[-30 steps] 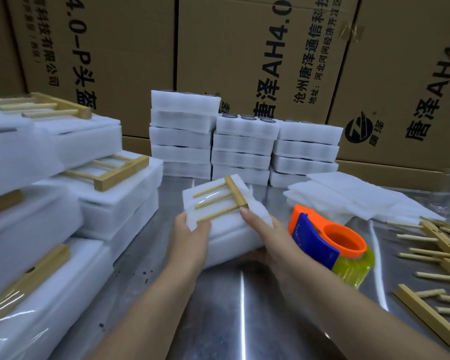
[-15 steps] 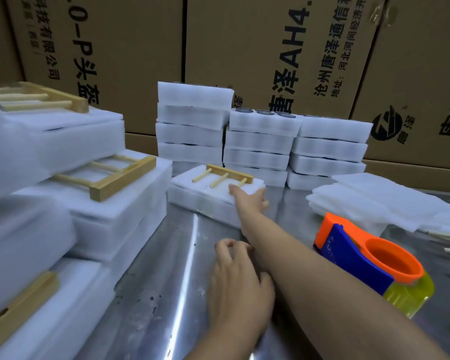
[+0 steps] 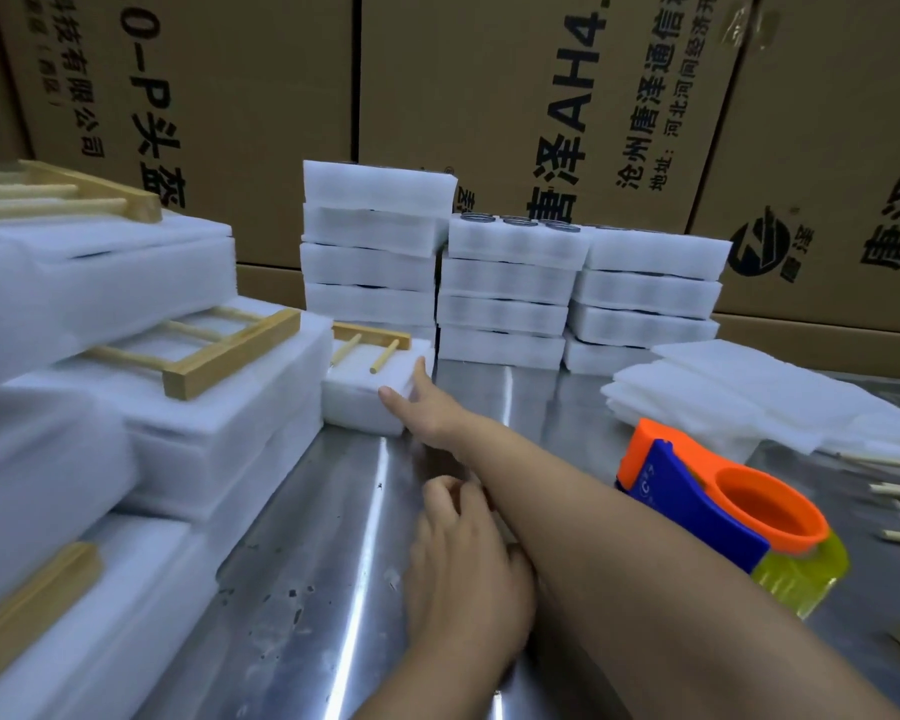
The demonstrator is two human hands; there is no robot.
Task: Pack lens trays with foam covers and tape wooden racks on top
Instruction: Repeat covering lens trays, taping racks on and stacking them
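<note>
Steel bench (image 3: 307,589) fills the foreground. On it the left hand (image 3: 463,558) rests with fingers loosely curled, holding nothing. Just right lies the orange tape dispenser (image 3: 723,517). Farther out, the right hand (image 3: 417,402) reaches with fingers straight, pressing the near corner of the finished pack (image 3: 370,397), wooden rack (image 3: 372,340) taped on top. A second ago both hands held this pack close in. Now it has slid back and left, against the finished stacks (image 3: 219,407). This unit looks done, and a fresh tray probably comes next. Foam covers (image 3: 723,402) wait at right, uncovered lens trays (image 3: 510,293) are stacked behind, and cardboard boxes (image 3: 489,96) form the back wall.
</note>
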